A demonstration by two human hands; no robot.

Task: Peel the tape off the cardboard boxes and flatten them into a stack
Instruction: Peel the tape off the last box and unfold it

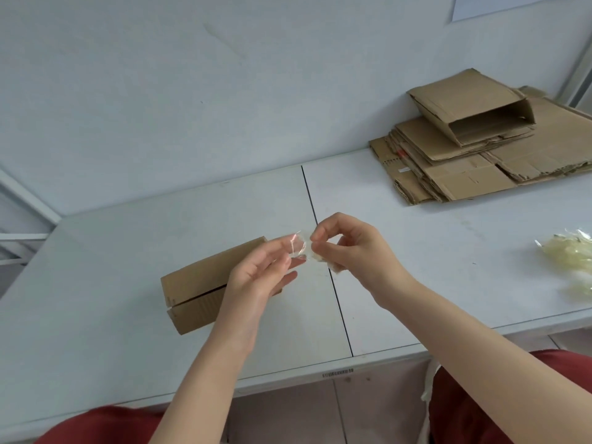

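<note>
A small brown cardboard box (195, 286) lies on the white table (128, 257), its seam split open along the near side. Above its right end my left hand (259, 277) is raised with fingers mostly straight, and a clear piece of tape (297, 248) clings to its fingertips. My right hand (349, 248) pinches the other end of that tape, with a crumpled bit bunched under its fingers. At the back right sits a stack of flattened cardboard (474, 165), and a partly collapsed box (471, 107) rests on top of it.
A heap of crumpled yellowish tape (570, 261) lies at the table's right edge. A dark seam (323, 251) runs between two table tops, right under my hands. The wall (192, 91) stands close behind the table. My red-clothed legs (480, 395) are below the front edge.
</note>
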